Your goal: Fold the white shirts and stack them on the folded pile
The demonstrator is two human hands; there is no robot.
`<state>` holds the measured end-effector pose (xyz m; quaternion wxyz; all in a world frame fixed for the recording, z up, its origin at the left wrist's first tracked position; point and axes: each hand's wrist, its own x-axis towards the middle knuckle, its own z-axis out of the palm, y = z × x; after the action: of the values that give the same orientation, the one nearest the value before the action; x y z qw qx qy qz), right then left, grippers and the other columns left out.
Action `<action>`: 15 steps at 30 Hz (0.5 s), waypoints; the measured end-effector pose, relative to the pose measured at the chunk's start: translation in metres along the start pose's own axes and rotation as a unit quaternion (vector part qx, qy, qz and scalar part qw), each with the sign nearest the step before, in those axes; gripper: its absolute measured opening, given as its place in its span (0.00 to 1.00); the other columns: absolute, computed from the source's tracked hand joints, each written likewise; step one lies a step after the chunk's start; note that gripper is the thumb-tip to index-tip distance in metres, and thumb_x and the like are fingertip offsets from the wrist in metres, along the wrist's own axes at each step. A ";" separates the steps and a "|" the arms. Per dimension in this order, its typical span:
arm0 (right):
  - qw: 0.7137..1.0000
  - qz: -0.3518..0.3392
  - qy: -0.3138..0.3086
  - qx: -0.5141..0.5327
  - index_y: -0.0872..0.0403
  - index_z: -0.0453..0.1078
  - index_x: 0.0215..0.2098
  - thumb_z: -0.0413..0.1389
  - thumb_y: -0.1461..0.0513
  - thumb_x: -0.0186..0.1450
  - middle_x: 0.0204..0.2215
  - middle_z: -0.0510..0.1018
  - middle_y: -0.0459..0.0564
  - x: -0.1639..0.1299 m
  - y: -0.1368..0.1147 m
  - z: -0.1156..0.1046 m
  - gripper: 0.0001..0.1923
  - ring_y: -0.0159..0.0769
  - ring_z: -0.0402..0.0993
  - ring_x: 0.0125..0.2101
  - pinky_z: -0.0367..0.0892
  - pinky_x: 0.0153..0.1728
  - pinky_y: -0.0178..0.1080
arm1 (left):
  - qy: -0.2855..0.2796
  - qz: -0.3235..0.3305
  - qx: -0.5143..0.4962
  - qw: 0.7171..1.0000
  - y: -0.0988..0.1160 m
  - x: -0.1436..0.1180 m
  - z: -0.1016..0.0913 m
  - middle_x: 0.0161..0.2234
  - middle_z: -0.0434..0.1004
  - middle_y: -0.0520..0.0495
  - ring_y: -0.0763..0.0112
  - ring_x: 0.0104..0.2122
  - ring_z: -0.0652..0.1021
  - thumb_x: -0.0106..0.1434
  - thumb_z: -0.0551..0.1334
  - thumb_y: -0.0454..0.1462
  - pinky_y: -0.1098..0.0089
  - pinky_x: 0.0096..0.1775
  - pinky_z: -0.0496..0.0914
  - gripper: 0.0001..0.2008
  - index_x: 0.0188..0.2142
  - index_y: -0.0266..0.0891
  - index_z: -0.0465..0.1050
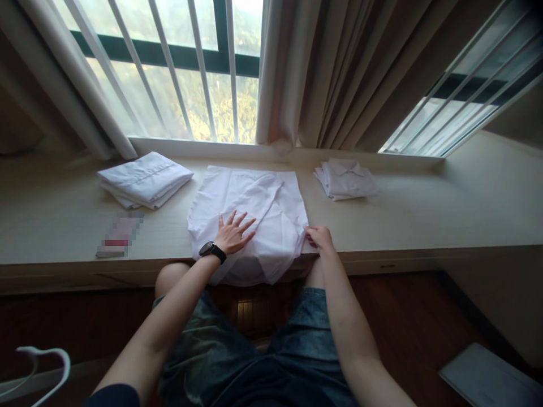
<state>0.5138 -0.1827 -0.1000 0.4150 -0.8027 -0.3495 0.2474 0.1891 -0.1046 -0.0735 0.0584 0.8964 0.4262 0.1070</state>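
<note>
A white shirt lies spread on the wide window ledge, its lower part hanging over the front edge. My left hand, with a black watch on the wrist, rests flat on the cloth with its fingers spread. At the shirt's right side, my right hand pinches the edge of the fabric between thumb and fingers. Farther back on the left is a stack of folded white cloth. Folded white shirts with a collar showing lie to the right.
The ledge runs below a barred window and beige curtains. A blurred-out flat item lies at left. A white hanger hook shows at lower left, and a grey flat panel is on the floor at lower right.
</note>
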 end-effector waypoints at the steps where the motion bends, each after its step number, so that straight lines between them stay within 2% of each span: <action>1: 1.000 0.005 -0.008 0.000 0.58 0.76 0.30 0.62 0.51 0.57 0.19 0.76 0.50 0.004 -0.002 -0.001 0.18 0.40 0.76 0.27 0.67 0.27 0.35 | -0.012 -0.006 -0.002 1.000 -0.002 0.004 0.005 0.72 0.52 0.48 0.43 0.71 0.48 0.72 0.47 0.55 0.30 0.63 0.35 0.28 0.69 0.58 0.58; 4: 1.000 0.012 -0.026 -0.004 0.56 0.75 0.25 0.63 0.51 0.55 0.16 0.72 0.46 0.010 -0.009 0.000 0.15 0.37 0.73 0.25 0.65 0.25 0.33 | -0.038 -0.018 -0.009 0.999 -0.010 0.009 0.017 0.72 0.51 0.48 0.44 0.70 0.50 0.73 0.46 0.54 0.32 0.64 0.35 0.28 0.69 0.57 0.57; 6: 0.999 0.011 -0.033 0.002 0.55 0.75 0.25 0.64 0.53 0.53 0.17 0.73 0.46 0.013 -0.014 0.004 0.13 0.36 0.74 0.26 0.65 0.26 0.33 | -0.035 -0.018 -0.012 0.999 -0.014 0.009 0.023 0.72 0.50 0.49 0.45 0.71 0.50 0.73 0.45 0.54 0.33 0.64 0.35 0.28 0.69 0.58 0.56; 10: 0.998 0.011 -0.043 0.044 0.57 0.77 0.31 0.63 0.54 0.54 0.23 0.79 0.50 0.023 -0.024 0.018 0.14 0.39 0.75 0.30 0.69 0.29 0.34 | -0.015 -0.015 -0.008 1.000 -0.018 0.008 0.028 0.73 0.48 0.48 0.46 0.71 0.49 0.73 0.45 0.54 0.36 0.65 0.36 0.29 0.70 0.56 0.55; 15: 0.991 0.008 -0.068 0.118 0.58 0.77 0.37 0.63 0.58 0.52 0.31 0.83 0.53 0.041 -0.036 0.034 0.16 0.41 0.78 0.34 0.72 0.32 0.37 | 0.000 -0.010 -0.006 1.000 -0.019 0.008 0.031 0.72 0.51 0.47 0.47 0.70 0.52 0.73 0.45 0.53 0.38 0.66 0.38 0.28 0.69 0.55 0.57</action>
<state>0.5036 -0.1193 -0.0927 0.4802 -0.7321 -0.3386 0.3446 0.1872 -0.0870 -0.1058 0.0646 0.8918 0.4345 0.1085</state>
